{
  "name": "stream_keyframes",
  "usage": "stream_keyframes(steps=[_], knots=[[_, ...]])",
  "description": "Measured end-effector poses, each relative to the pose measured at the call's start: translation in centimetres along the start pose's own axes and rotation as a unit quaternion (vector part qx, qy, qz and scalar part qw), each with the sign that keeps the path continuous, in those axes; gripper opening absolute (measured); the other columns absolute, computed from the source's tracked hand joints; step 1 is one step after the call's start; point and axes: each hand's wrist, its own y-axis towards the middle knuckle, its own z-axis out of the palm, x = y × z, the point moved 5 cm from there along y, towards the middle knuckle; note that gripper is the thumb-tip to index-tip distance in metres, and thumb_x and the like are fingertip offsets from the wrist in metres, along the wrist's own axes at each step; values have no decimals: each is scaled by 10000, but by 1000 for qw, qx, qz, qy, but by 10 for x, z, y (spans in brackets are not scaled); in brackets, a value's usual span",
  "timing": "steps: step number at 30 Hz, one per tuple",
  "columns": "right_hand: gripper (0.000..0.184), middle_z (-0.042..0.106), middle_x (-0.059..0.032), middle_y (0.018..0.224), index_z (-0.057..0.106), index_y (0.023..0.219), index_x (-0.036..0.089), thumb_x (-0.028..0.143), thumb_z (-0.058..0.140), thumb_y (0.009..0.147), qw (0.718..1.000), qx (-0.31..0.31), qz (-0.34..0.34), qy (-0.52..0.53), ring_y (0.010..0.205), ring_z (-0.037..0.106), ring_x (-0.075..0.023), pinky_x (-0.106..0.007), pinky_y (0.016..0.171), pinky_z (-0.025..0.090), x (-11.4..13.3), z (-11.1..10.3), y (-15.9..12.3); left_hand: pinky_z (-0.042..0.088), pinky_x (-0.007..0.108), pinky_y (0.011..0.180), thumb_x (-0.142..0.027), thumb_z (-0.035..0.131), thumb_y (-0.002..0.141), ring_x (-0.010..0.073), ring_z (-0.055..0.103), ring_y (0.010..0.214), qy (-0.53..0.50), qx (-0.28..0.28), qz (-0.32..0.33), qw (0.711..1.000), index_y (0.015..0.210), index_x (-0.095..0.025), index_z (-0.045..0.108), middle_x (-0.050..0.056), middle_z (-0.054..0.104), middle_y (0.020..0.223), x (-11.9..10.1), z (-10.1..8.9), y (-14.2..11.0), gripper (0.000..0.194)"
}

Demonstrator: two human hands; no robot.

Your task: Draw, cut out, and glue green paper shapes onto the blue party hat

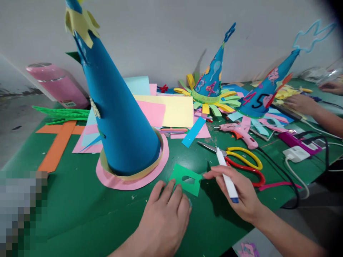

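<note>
A small green paper piece with an oval hole lies on the table. My left hand rests palm down, its fingertips on the near left edge of that paper. A bit of pale blue shows beside its little finger. In my right hand is a white marker with a blue end, gripped near the paper's right corner; the index fingertip is close to that corner. Left of the paper stands a tall blue paper cone hat with a pink brim and a yellow paper frill at its top.
Scissors with yellow and red handles lie behind my right hand, near a pink glue gun. Two decorated cone hats and coloured paper stand behind. Another person's hand is at right, near a power strip.
</note>
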Motion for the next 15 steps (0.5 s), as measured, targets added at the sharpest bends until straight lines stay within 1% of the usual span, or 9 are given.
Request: stream_keyframes(steps=[3, 5, 6, 9, 15], knots=[[296, 661, -23, 989, 511, 1074, 230, 115, 519, 802, 993, 92, -44, -62, 878, 575, -173, -317, 771, 454, 6, 11, 3, 291, 424, 878, -248, 456, 819, 281, 605, 946, 17, 6, 7, 1000, 809, -149, 638, 103, 690, 959, -5, 3, -3, 207], [330, 650, -42, 1046, 488, 1115, 218, 128, 525, 799, 979, 151, -87, -103, 922, 553, -196, -351, 790, 443, 11, 19, 2, 278, 431, 891, -250, 470, 812, 284, 599, 961, 27, 7, 9, 1000, 815, -147, 638, 125, 679, 989, -8, 5, -6, 197], [352, 644, -51, 1070, 468, 1140, 213, 126, 520, 802, 972, 169, -106, -122, 948, 540, -206, -368, 801, 435, 12, 22, 2, 276, 433, 892, -247, 467, 813, 283, 598, 962, 31, 4, 9, 999, 812, -144, 638, 135, 676, 994, -9, 6, -8, 199], [379, 636, -63, 1091, 440, 1165, 204, 105, 509, 806, 961, 181, -134, -161, 982, 516, -222, -393, 806, 422, 15, 25, 0, 294, 431, 876, -229, 444, 822, 277, 602, 949, 42, -15, 11, 999, 787, -134, 636, 152, 675, 987, -12, 8, -10, 217], [381, 654, -64, 1056, 451, 1152, 195, 89, 520, 793, 960, 163, -147, -171, 950, 537, -213, -382, 790, 430, 16, 22, 1, 338, 418, 862, -167, 420, 813, 284, 614, 922, 61, -48, 28, 997, 760, -111, 627, 166, 681, 952, -14, 10, -10, 221]])
